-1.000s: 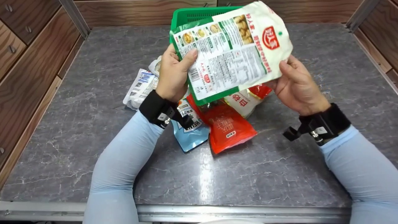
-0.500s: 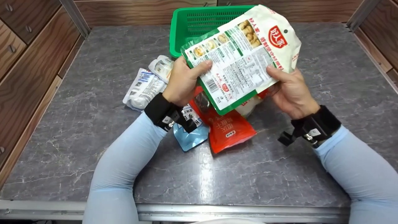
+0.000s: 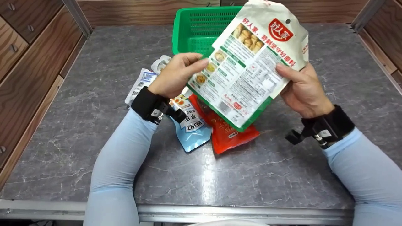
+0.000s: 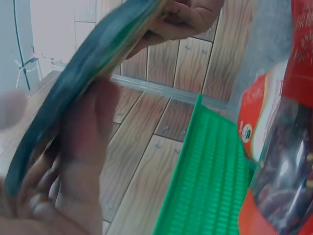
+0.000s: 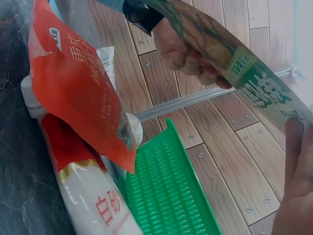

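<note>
A flat white-and-green food packet (image 3: 251, 75) with printed text and food pictures is tilted above the table, its text side up in the head view. My right hand (image 3: 303, 89) pinches its right side, thumb on the face and fingers behind. My left hand (image 3: 177, 73) is at its left edge. In the left wrist view, the left thumb (image 4: 12, 110) stands apart from the face while the fingers (image 4: 88, 132) lie behind the packet. Beneath it are a red bag of dried chilies (image 3: 234, 142) and a light-blue Heinz pouch (image 3: 194, 141).
A green slotted basket (image 3: 183, 31) stands at the back, partly covered by the packet. White packs (image 3: 138, 86) lie left of the pile. A white sugar bag (image 5: 105, 200) lies beside the chili bag. Wooden panels (image 3: 147, 14) enclose the grey table (image 3: 94, 78).
The packet has turned anticlockwise, its printed bottom edge now lower right. My left hand has loosened at its edge and moved slightly left, while the right hand has kept hold.
</note>
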`<act>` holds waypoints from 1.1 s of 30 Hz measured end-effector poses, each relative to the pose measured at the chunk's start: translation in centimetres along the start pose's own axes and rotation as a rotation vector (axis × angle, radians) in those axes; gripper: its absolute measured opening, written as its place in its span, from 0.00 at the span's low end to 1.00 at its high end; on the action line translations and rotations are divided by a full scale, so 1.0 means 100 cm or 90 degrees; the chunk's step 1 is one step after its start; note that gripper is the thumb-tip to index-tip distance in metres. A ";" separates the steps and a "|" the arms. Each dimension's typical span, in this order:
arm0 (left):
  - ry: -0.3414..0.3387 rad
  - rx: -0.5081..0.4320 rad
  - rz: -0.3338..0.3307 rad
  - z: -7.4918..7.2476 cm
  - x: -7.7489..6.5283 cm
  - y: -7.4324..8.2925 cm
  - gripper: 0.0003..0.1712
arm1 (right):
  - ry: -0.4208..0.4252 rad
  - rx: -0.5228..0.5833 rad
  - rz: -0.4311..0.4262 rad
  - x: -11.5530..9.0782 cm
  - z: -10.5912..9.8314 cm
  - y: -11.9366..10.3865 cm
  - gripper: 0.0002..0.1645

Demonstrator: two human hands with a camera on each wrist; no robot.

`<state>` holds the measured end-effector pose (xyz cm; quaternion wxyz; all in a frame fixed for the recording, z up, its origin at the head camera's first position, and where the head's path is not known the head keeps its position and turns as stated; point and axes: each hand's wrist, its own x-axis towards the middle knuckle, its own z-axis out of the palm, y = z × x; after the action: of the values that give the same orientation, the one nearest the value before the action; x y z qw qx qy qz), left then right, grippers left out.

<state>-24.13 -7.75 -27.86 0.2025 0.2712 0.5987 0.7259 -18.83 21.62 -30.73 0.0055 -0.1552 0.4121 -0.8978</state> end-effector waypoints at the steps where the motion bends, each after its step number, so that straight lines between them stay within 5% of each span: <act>1: -0.021 0.027 -0.012 0.001 -0.001 0.001 0.12 | -0.002 -0.006 -0.003 0.000 0.000 -0.001 0.25; 5: -0.079 0.112 -0.058 0.008 -0.003 0.001 0.14 | -0.004 -0.002 0.002 -0.002 0.002 -0.004 0.23; 13: -0.145 0.116 -0.093 0.022 -0.001 -0.013 0.13 | 0.005 -0.083 0.048 -0.008 0.004 -0.004 0.24; 22: -0.107 0.122 -0.021 0.021 -0.009 0.000 0.14 | -0.043 -0.056 0.069 -0.003 0.006 0.000 0.24; 33: -0.065 0.073 -0.019 0.017 -0.013 0.013 0.15 | -0.129 -0.183 0.204 -0.004 0.005 -0.001 0.24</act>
<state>-22.04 -7.51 -26.51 0.2278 0.3103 0.6320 0.6726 -18.33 21.35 -30.45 0.1673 -0.1762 0.5524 -0.7974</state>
